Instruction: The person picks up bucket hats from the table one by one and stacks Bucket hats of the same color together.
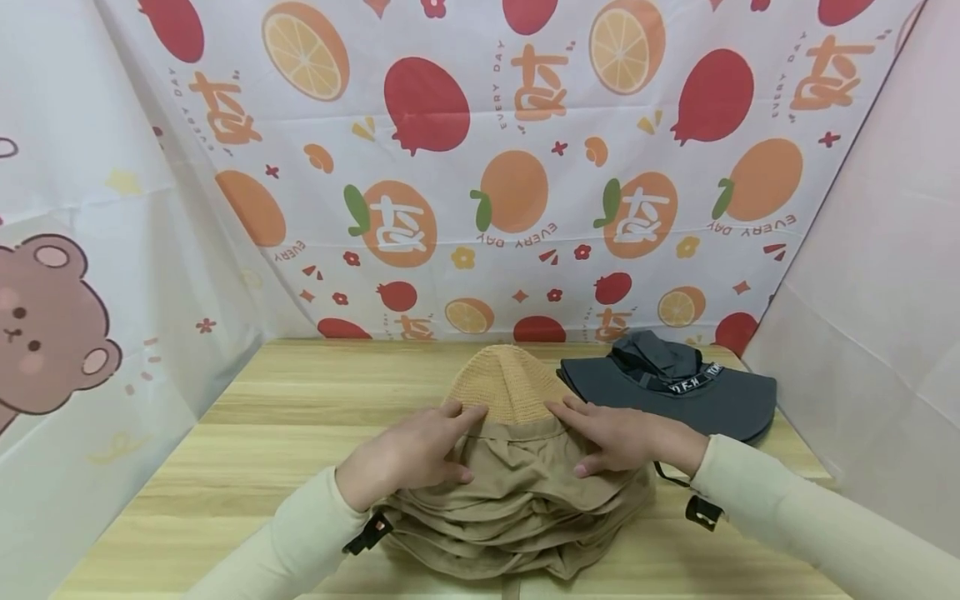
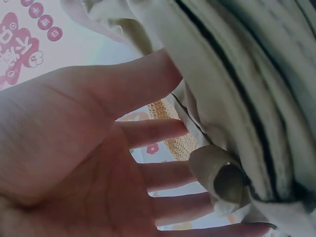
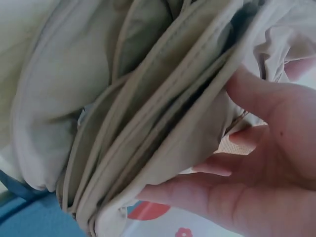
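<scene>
A stack of khaki cloth sun hats (image 1: 525, 508) sits on the table in front of me, brims layered and drooping in folds. On top is a hat with a tan woven crown (image 1: 510, 379). My left hand (image 1: 408, 450) touches the top hat's left side near the crown, with fingers extended and thumb on the cloth. Opposite it, my right hand (image 1: 618, 433) rests on the right side with its fingertips at the crown's edge. In the left wrist view the fingers (image 2: 168, 175) are spread and nearly straight beside the layered brims (image 2: 247, 98). The right wrist view shows the thumb (image 3: 247, 91) against the outermost brim (image 3: 182, 143).
Behind my right hand lies a dark grey wide-brimmed hat (image 1: 675, 387) with a lettered band. The wooden table (image 1: 300, 400) ends at a fruit-printed cloth (image 1: 465, 225) at the back. White cloths hang on both sides, the left one with a printed bear (image 1: 52, 325).
</scene>
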Motion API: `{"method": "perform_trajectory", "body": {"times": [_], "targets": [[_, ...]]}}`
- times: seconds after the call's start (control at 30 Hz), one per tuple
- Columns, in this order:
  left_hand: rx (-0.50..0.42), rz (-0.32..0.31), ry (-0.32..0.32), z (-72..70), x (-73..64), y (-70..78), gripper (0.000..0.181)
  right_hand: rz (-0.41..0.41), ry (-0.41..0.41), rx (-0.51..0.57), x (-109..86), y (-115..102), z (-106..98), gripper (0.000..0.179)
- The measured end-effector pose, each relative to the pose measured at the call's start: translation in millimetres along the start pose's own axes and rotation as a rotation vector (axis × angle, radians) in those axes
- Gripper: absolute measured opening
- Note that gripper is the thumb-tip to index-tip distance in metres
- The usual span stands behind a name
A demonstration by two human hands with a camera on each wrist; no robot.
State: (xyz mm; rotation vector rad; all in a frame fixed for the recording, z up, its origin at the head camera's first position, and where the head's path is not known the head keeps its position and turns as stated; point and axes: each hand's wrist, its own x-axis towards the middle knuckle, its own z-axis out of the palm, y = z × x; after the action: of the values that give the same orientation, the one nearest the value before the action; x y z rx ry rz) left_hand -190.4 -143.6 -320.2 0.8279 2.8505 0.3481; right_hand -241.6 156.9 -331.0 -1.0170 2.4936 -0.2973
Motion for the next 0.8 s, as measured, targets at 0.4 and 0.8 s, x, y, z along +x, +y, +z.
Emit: {"method": "perform_trajectory", "body": {"times": [0.4, 0.8], "targets": [[0.025, -0.002, 0.057, -0.8, 1.5, -7.1, 0.080, 0.003, 0.101, -0.012, 11.1, -4, 13, 0.089], [0.056, -0.055, 0.004, -5.7, 9.6, -16.7, 0.080, 0.050, 0.110, -0.011, 18.3, -11, 11, 0.088]]}}
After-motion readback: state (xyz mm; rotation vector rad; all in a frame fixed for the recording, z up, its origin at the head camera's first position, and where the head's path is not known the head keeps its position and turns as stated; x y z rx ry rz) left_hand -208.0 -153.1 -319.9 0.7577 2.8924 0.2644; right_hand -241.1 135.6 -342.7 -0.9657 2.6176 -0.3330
